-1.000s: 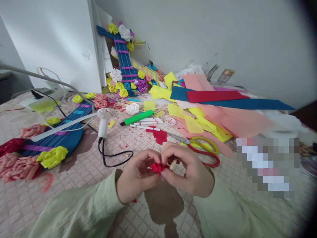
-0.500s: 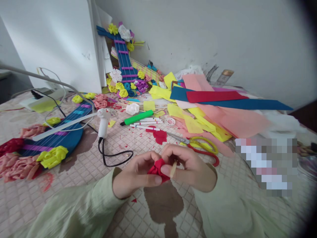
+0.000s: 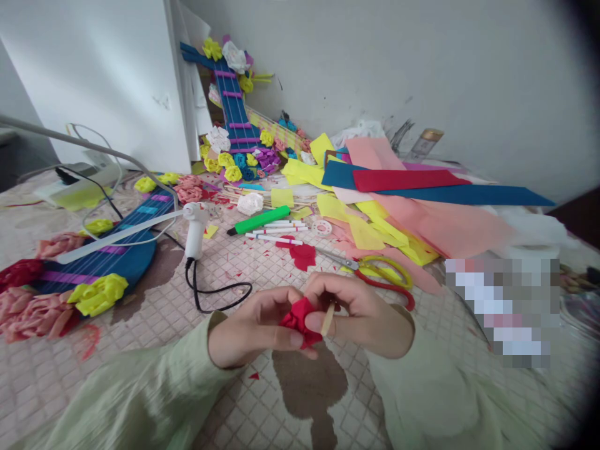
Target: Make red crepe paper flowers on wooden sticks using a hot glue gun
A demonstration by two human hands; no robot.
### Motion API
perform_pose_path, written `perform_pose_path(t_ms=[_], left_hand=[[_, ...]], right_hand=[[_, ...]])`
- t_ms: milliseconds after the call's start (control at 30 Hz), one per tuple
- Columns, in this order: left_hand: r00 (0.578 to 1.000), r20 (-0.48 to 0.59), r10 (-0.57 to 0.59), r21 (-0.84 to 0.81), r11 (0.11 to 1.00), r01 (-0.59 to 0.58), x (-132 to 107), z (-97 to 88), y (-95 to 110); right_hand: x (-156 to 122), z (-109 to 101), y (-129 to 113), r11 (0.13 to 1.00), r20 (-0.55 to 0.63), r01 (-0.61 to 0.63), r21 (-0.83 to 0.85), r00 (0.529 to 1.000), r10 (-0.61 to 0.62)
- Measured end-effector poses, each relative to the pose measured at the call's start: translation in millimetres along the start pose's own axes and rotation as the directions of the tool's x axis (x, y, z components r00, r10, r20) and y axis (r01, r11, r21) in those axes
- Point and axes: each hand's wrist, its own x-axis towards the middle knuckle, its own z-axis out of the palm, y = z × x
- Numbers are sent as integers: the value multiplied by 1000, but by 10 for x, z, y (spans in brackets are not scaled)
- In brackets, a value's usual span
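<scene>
Both my hands meet low in the middle of the view over a checked cloth. My left hand (image 3: 250, 328) pinches a small crumpled red paper flower (image 3: 300, 317) between thumb and fingers. My right hand (image 3: 365, 319) is closed around the same flower from the right and also grips a thin wooden stick (image 3: 329, 317) that pokes out beside it. Pale green sleeves cover both forearms. Just beyond my right hand lie yellow and red handled scissors (image 3: 382, 275).
A white glue gun (image 3: 195, 226) with a black cord lies left of centre. A blue guitar-shaped board (image 3: 112, 247) with paper flowers is at left. A green marker (image 3: 262, 220), pens, red scraps (image 3: 302, 255) and stacked coloured paper sheets (image 3: 422, 206) lie behind.
The red flower has turned between my fingers and shows more bulk now; the stick has swung from sideways to nearly upright. Both hands stay in place.
</scene>
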Motion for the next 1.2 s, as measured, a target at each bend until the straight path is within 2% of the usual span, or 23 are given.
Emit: perform_pose_path(t_ms=[267,433,567,800,933,1067,1200], left_hand=[[997,-32,64,-38,997,-65,19,4,-7],[991,-92,94,74,993,-87,6,3,-9],[993,-85,80,120,990,-70,10,-18,-30],[989,-56,135,83,988,-130,21,-31,-52],[991,-92,102,83,992,-94,7,4,-19],[991,-82,104,97,991,-96,7,19,2],[991,-87,105,86,992,-97,4,19,7]], right_hand=[[0,-1,7,999,-39,-30,11,999,31],[20,5,9,996,-73,-6,-90,997,-1],[19,2,11,993,-74,-6,-117,997,-3],[7,0,6,999,-65,-25,-42,998,22],[11,-11,47,997,-88,27,-68,996,-33],[17,-29,83,993,-100,108,-55,989,-113],[20,-28,68,995,-86,96,-36,991,-98]])
